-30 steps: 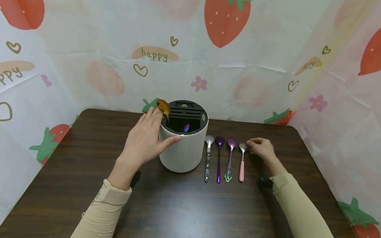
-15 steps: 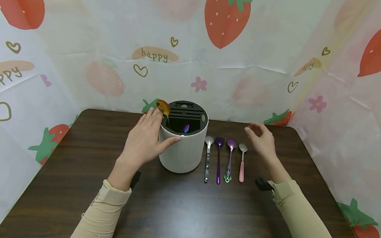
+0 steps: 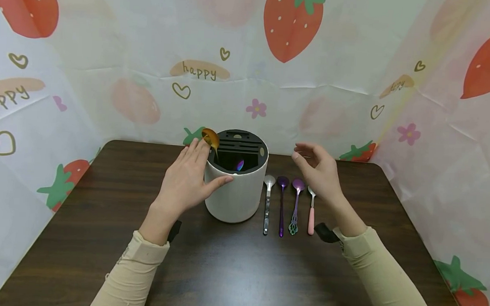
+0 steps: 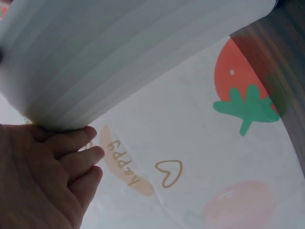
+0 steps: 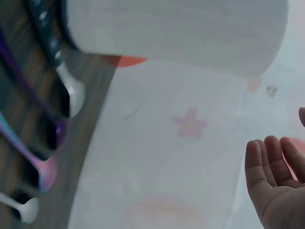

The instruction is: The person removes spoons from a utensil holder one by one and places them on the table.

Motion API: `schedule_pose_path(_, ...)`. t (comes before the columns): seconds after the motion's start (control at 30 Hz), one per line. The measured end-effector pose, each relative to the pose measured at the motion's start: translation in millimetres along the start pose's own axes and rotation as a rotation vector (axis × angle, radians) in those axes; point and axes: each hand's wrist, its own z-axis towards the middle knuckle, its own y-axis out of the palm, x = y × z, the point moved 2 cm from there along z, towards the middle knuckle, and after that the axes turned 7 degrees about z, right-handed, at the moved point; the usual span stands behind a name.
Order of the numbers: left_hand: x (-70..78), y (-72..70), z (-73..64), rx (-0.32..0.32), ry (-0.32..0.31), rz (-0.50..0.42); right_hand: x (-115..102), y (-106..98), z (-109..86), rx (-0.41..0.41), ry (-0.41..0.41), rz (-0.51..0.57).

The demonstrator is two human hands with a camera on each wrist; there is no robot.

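Observation:
My left hand (image 3: 186, 178) rests against the left side of the white utensil holder (image 3: 231, 200), fingers extended and thumb across its front near the rim. In the left wrist view, the fingers (image 4: 78, 152) touch the holder's white wall (image 4: 119, 57). A gold spoon (image 3: 210, 138) stands in the holder's black top, beside those fingertips, and a shiny purple-blue piece (image 3: 240, 164) shows inside the opening. My right hand (image 3: 320, 174) is raised to the right of the holder, fingers loosely bent. It appears to hold nothing; in the right wrist view its fingers (image 5: 271, 162) are bare.
Right of the holder lie a spoon with a dark marbled handle (image 3: 266, 213), a dark purple spoon (image 3: 282, 205), a purple spoon with an ornate handle (image 3: 296, 205) and a pink-handled spoon (image 3: 311, 220). A strawberry-print sheet (image 3: 338, 75) backs the brown table (image 3: 223, 270).
My right hand has lifted from beside the pink-handled spoon and moved up and left toward the holder. The left hand, holder and spoons stay where they were.

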Motion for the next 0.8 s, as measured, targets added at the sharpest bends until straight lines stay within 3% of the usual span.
schedule_pose_path(0.43, 0.2, 0.0, 0.5, -0.001, -0.002, 0.004, -38.8, 36.9, 1.8, -0.15, -0.305, -0.089)
schedule_pose_path(0.6, 0.4, -0.4, 0.8, -0.007, -0.004, 0.002, -46.5, 46.5, 5.4, -0.209, -0.358, -0.198)
schedule_pose_path(0.8, 0.0, -0.2, 0.3, -0.009, -0.003, -0.003, -56.3, 55.6, 13.2, -0.313, -0.344, -0.311)
